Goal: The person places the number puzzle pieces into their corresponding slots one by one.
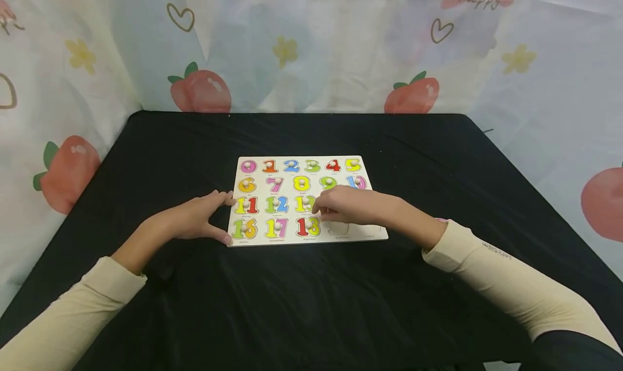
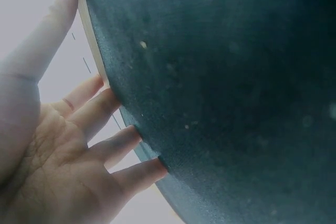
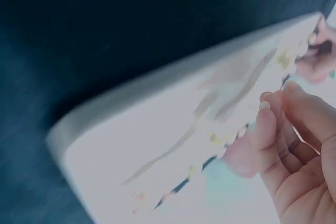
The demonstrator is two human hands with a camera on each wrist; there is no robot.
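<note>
A pale wooden number puzzle board lies flat on black cloth, bearing coloured number pieces with round knobs. My left hand touches the board's left edge, its fingers straight and spread, the thumb at the near corner. In the left wrist view, fingertips meet that edge. Over the board's right half reaches my right hand, fingertips beside the 13 piece and brought together with the thumb in the right wrist view. I cannot tell whether they pinch a knob. The hand covers the spots right of 13.
In the bottom row, the 16, 17 and 18 pieces sit in place. An unfilled recess lies right of 18. Black cloth covers the table. Printed curtains stand behind it.
</note>
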